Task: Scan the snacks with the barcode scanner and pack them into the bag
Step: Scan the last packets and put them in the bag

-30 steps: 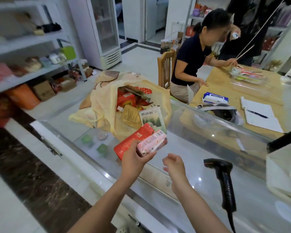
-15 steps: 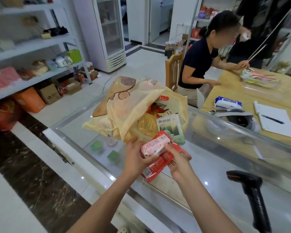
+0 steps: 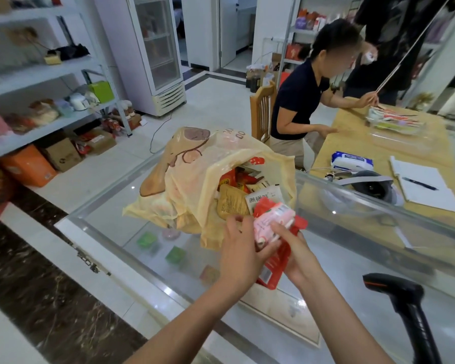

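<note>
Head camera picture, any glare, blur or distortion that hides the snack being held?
Head view: small light glints dot the glass counter, none over the pink snack pack, whose print is soft from slight blur; the shelves at the picture's left edge are smeared, and wide-angle distortion bends the counter's rim.

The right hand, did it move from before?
Yes. The right hand went left, away from the barcode scanner, toward the yellow bag, and now holds the red packet.

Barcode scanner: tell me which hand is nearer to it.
Right. The right hand is nearer, up and left of the barcode scanner and apart from it; the left hand lies farther left, across the snack packets both hold.
</note>
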